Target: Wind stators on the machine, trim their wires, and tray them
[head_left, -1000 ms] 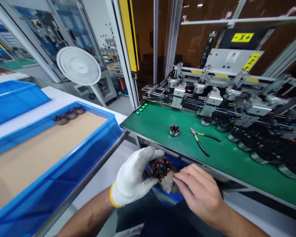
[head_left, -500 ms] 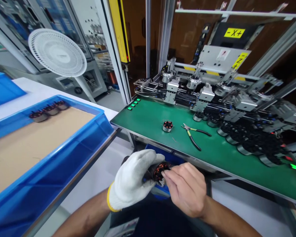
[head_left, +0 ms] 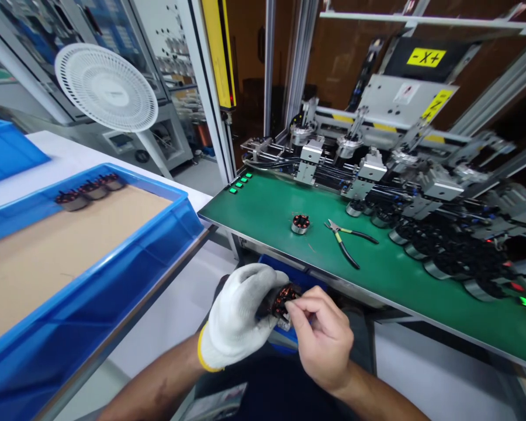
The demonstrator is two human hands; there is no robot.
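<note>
My left hand [head_left: 239,316], in a white glove, is wrapped round a small motor stator [head_left: 282,299] with copper-coloured windings, held in front of my lap. My bare right hand [head_left: 322,333] pinches at the stator's right side, fingertips pressed together on it; what they pinch is too small to make out. Another stator [head_left: 300,223] stands alone on the green bench top [head_left: 403,280]. A pair of cutting pliers [head_left: 347,240] with dark handles lies just right of it.
A blue tray [head_left: 127,275] lined with cardboard sits at my left, with three stators [head_left: 90,190] at its far edge. Behind the bench top stands a winding machine [head_left: 398,169] with a row of fixtures. A white fan [head_left: 107,88] stands at the back left. A blue bin [head_left: 289,336] shows under the bench edge.
My right hand has moved in from beside the stator and closed its fingertips onto it. The left hand has kept its hold. The view has shifted slightly.
</note>
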